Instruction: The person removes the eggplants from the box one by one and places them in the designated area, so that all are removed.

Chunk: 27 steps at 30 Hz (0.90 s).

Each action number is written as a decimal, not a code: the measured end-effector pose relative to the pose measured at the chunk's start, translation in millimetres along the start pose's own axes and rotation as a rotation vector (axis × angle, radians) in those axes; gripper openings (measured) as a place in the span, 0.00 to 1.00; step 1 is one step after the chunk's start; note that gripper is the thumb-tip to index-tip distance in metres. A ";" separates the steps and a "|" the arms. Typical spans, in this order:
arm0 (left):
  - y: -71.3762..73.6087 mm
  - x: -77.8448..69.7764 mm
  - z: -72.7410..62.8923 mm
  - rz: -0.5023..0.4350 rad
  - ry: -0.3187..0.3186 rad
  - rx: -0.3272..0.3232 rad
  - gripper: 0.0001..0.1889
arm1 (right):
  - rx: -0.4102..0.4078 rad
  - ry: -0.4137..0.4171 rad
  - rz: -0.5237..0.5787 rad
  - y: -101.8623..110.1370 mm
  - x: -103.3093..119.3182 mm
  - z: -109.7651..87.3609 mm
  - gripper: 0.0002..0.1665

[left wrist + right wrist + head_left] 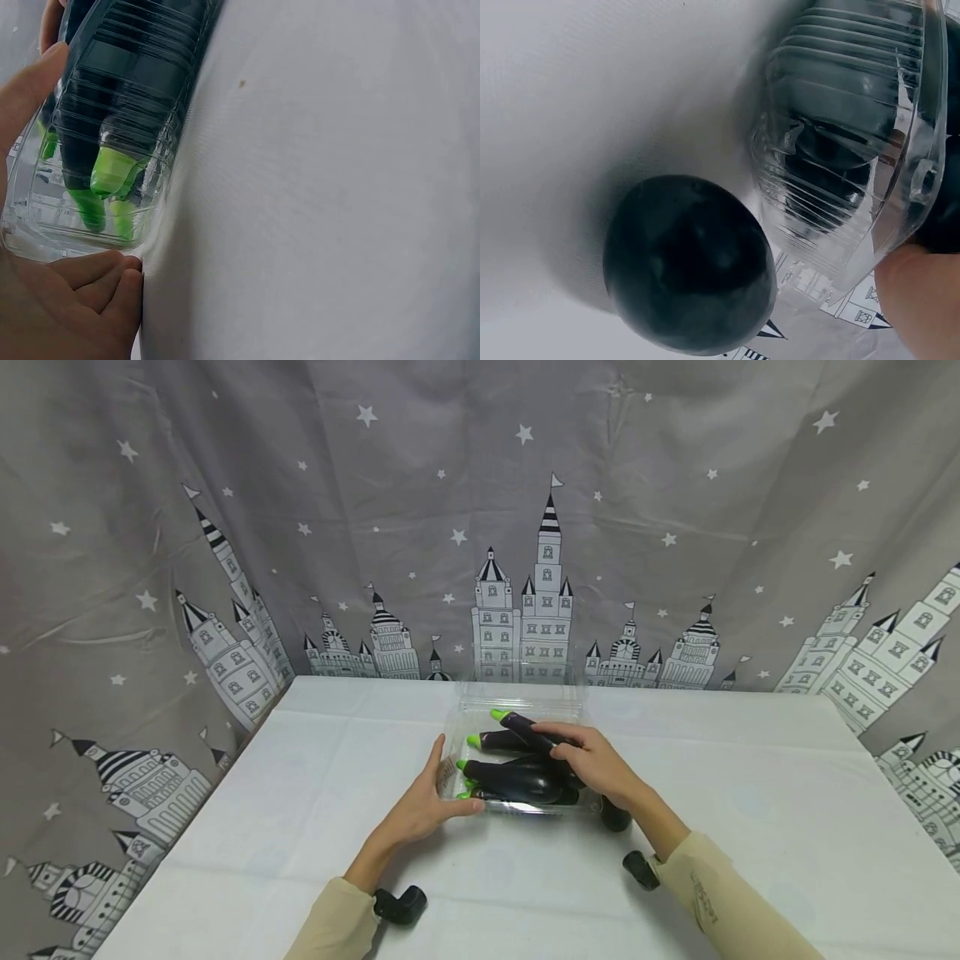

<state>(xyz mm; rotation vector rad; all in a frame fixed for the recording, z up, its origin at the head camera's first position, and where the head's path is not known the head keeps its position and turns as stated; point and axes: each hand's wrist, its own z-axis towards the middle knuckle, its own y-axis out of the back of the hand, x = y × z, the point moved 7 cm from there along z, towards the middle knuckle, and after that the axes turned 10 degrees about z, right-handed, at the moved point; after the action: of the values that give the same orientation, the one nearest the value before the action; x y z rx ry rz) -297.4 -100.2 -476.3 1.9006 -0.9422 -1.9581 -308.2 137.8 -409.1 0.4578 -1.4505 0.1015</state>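
Observation:
A clear plastic clamshell box [517, 807] holds several dark eggplants [517, 779] with green stem ends pointing left. My right hand [600, 764] grips the uppermost eggplant [517, 724], which lies slantwise over the others. My left hand [423, 806] holds the box's front left corner, thumb along the front rim and fingers against the left end. Through the ribbed wall, green stems [112, 172] show in the left wrist view. Just outside the box's right end, a rounded dark eggplant [690, 266] lies on the cloth, partly hidden by my right wrist in the head view.
The transparent lid [521, 693] stands raised behind the box, near the table's back edge. A white cloth [300, 777] covers the table. Behind it hangs a grey curtain [420, 510] printed with castles and stars. Black wrist cameras [401, 906] sit by both cuffs.

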 end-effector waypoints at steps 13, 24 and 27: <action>0.8 -2.5 -0.8 -0.004 0.000 0.001 0.65 | -0.044 -0.047 0.014 2.0 -1.4 -4.6 0.25; 1.0 -2.1 -0.6 -0.008 -0.001 0.004 0.65 | -0.108 -0.011 0.016 10.8 -2.2 -7.6 0.25; 0.8 -1.6 -0.7 -0.007 0.000 0.004 0.65 | -0.122 -0.010 0.022 12.3 -2.9 -8.2 0.25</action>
<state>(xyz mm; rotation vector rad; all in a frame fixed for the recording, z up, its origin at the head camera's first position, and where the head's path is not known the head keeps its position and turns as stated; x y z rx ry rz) -296.8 -100.1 -474.5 1.9089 -0.9412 -1.9620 -305.2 152.6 -409.4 0.3433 -1.4625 0.0283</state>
